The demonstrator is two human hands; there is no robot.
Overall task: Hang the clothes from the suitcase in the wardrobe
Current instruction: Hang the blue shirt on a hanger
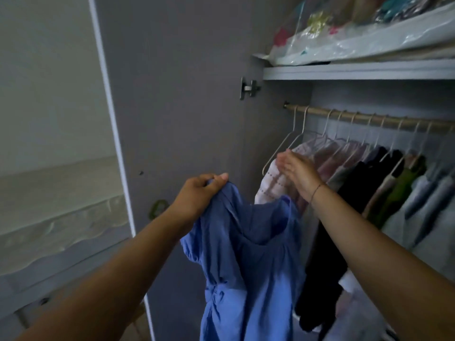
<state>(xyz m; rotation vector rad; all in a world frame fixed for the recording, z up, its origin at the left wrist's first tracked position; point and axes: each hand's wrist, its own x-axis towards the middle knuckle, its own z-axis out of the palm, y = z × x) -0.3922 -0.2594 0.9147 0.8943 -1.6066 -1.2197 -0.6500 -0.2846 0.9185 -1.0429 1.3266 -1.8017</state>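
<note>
My left hand point(200, 191) grips one shoulder of a blue dress point(248, 262), which hangs down in front of the open wardrobe. My right hand point(296, 172) reaches to the left end of the hanging row, fingers fairly straight, touching a white and pink garment point(270, 185). An empty white hanger point(283, 143) hangs on the wooden rail point(369, 118) just above that hand. The suitcase is out of sight.
The rail carries several hangers with pink, black, green and white clothes point(384, 178). Above it a shelf point(357, 70) holds clear bags of folded items point(344, 33). The grey wardrobe door point(177, 107) stands open on the left, a hinge point(249, 88) at its edge.
</note>
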